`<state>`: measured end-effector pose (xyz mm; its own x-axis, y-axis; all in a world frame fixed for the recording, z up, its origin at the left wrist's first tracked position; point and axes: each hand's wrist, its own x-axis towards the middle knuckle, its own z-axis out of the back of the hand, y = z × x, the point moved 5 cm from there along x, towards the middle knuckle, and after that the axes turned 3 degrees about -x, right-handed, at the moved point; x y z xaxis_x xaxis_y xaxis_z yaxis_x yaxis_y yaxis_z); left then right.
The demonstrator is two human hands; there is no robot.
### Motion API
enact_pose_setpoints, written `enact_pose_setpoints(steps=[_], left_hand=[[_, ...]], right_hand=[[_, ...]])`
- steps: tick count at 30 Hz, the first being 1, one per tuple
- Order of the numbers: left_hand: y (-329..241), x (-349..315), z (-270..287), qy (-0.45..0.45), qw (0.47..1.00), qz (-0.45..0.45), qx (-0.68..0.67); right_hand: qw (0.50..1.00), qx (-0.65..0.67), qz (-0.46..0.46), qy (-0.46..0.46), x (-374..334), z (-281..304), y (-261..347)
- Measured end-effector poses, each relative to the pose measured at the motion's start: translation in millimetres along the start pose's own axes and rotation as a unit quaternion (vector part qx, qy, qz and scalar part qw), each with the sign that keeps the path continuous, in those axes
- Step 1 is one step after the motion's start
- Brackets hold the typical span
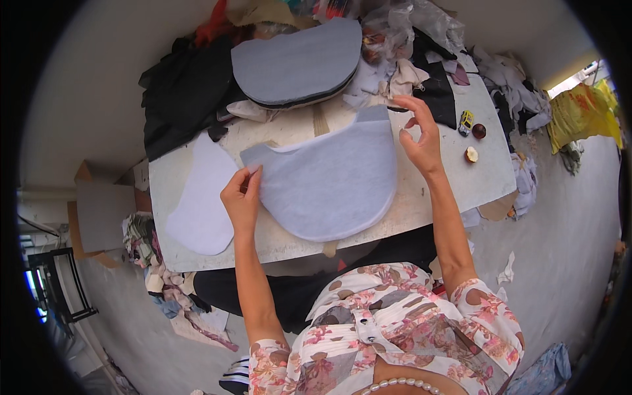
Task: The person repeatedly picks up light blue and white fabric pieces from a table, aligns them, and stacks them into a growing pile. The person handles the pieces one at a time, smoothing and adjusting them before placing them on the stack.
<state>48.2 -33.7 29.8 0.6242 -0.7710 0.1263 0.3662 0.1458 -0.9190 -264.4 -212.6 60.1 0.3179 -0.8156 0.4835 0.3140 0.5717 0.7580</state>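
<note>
A light grey-blue fabric piece (329, 181) with a curved lower edge and a hollowed top lies on the white table. White material shows along its rim, so it seems layered. My left hand (242, 194) pinches its left edge, near the upper left corner. To the right of the piece, my right hand (423, 141) is raised with thumb and index finger apart, and I see nothing between them. A white cut piece (203, 197) lies flat to the left of my left hand. Farther back sits a stack of darker grey half-round pieces (296, 62).
Black cloth (184, 99) covers the far left of the table (454, 191). Clear plastic bags (415, 33) and scraps crowd the back. A small yellow toy car (466, 123), a dark round nut-like thing (479, 131) and a bitten one (471, 155) sit at right.
</note>
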Motion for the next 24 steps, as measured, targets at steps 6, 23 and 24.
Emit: enact_pose_setpoints(steps=[6,23,24], left_hand=[[-84.0,-25.4,8.1,0.009,0.950,-0.297,0.098],[-59.8,-25.8,28.5,0.014,0.992,-0.112,-0.053],[-58.6,-26.5,29.3,0.016,0.993,-0.100,-0.064]], right_hand=[[0.949,-0.002,0.232,0.216,29.5,-47.4,65.8],[0.934,-0.014,0.034,0.356,31.5,4.7,29.0],[0.938,0.008,0.046,0.344,29.1,6.9,31.0]])
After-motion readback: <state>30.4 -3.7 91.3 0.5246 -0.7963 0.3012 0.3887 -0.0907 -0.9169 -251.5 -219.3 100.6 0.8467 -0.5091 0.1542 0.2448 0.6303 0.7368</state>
